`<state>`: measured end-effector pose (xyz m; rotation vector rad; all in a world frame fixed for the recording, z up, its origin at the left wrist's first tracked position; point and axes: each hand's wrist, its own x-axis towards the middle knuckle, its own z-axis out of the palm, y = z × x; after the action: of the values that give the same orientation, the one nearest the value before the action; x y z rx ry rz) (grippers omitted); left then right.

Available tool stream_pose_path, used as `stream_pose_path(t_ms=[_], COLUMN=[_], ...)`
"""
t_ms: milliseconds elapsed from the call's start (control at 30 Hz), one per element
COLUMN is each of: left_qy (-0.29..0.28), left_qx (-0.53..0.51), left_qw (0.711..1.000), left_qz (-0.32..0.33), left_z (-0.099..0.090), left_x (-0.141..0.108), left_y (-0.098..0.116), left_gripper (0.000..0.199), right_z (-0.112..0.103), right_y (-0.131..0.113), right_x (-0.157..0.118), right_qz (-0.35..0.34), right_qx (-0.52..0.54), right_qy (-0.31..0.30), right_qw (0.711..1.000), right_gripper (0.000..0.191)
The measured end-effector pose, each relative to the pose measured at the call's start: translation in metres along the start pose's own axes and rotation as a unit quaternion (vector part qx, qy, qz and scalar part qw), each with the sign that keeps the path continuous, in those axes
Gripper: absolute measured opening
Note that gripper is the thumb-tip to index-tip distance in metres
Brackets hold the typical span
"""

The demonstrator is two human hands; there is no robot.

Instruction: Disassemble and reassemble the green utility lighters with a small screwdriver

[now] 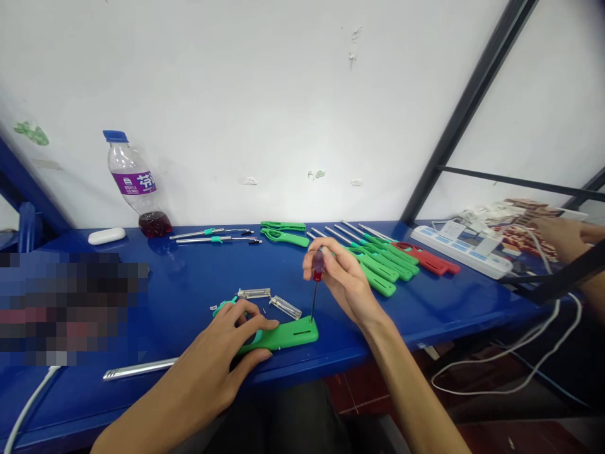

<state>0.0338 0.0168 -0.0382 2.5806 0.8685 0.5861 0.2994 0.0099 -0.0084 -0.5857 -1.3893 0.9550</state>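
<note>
A green lighter [293, 334] with a long metal tube lies near the front edge of the blue table. My left hand [236, 343] presses its fingers and thumb around the lighter's handle and holds it down. In my right hand [343, 277] is a screwdriver [318, 268] with a dark red handle, held upright. Its tip touches the right end of the green handle. Just behind the lighter lie two clear plastic parts, one on the left [254, 293] and one on the right [286, 308], with small pieces around them.
Several green lighters [378, 284] and red lighters [430, 260] lie at the right, beside a white power strip [460, 251]. Green shells [286, 238], metal tubes [203, 239], a bottle [137, 183] and a white case [106, 236] are at the back. Another person's hand [562, 236] shows far right.
</note>
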Motion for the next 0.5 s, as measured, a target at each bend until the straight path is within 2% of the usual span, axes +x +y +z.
stream_pose_path(t_ms=[167, 267, 500], left_qy=[-0.007, -0.008, -0.007], left_qx=[-0.004, -0.005, -0.015], left_qw=[1.000, 1.000, 1.000], left_qz=[-0.004, -0.004, -0.006], left_z=[0.0001, -0.0001, 0.0015], left_x=[-0.0011, -0.0004, 0.0003], left_y=[0.0002, 0.0003, -0.0015], left_gripper=[0.034, 0.033, 0.032], right_z=[-0.0017, -0.0016, -0.0001], right_y=[0.0013, -0.0002, -0.0016], right_x=[0.0000, -0.0008, -0.0023], right_qz=[-0.014, -0.017, -0.023], right_qx=[-0.045, -0.043, 0.024], right_qy=[0.031, 0.018, -0.017], right_qw=[0.998, 0.999, 0.999], right_gripper=[0.013, 0.019, 0.013])
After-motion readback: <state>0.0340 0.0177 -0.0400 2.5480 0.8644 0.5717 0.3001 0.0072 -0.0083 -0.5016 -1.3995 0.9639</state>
